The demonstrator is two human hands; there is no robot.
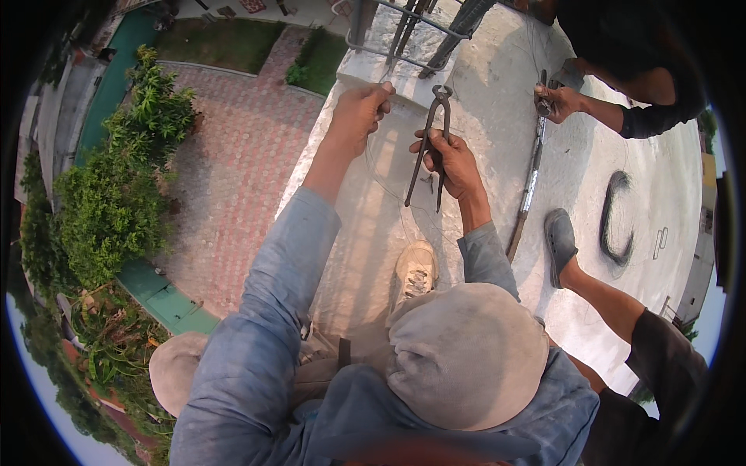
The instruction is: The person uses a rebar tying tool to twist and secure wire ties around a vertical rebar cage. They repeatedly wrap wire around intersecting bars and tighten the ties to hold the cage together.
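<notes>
While your right hand (454, 159) grips the two long handles of a pair of iron pincers (430, 144) near the centre of the frame, the tool's rounded jaws point up toward the top edge, standing almost closed. Holding it by the handle ends seems to give you leverage at the jaws. Your left hand (359, 109), just left of the pincers, is clenched around a thin wire (386, 183) that loops down in a faint curve below both hands, apparently kept taut for the tool. Both hands hover over a pale concrete ledge (365, 233) that runs down the middle of the picture; your light shoe (416, 268) rests on it lower down.

At upper right, another person's hand (558, 101) holds the top of a long metal rod (531, 175) that slants down across the concrete roof (660, 179). Their grey clog (559, 242) stands beside it, and a dark coil of wire (614, 217) lies further right. Far below, at left, are a brick-paved yard (233, 163) and green shrubs (116, 179).
</notes>
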